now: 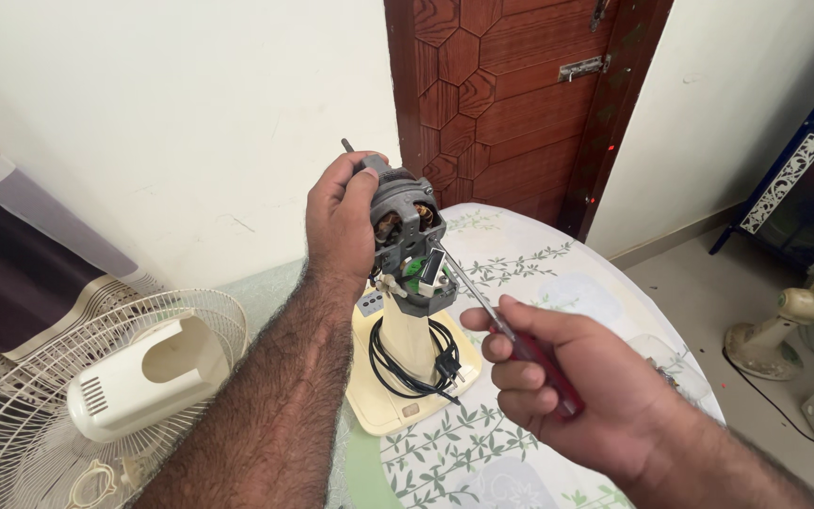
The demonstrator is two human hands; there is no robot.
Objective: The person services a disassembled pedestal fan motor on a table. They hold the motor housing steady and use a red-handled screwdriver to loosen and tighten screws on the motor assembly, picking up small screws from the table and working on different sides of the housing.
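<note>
half the fan motor (405, 221) hidden – left hand (339, 221) covers it.

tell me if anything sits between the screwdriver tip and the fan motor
Nothing visible does. The right hand holds the screwdriver with its tip already at the fan motor, which the left hand grips from behind.

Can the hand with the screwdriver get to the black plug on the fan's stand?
Probably yes. The right hand is close beside the plug with nothing between them, but its grip is full with the screwdriver.
</note>
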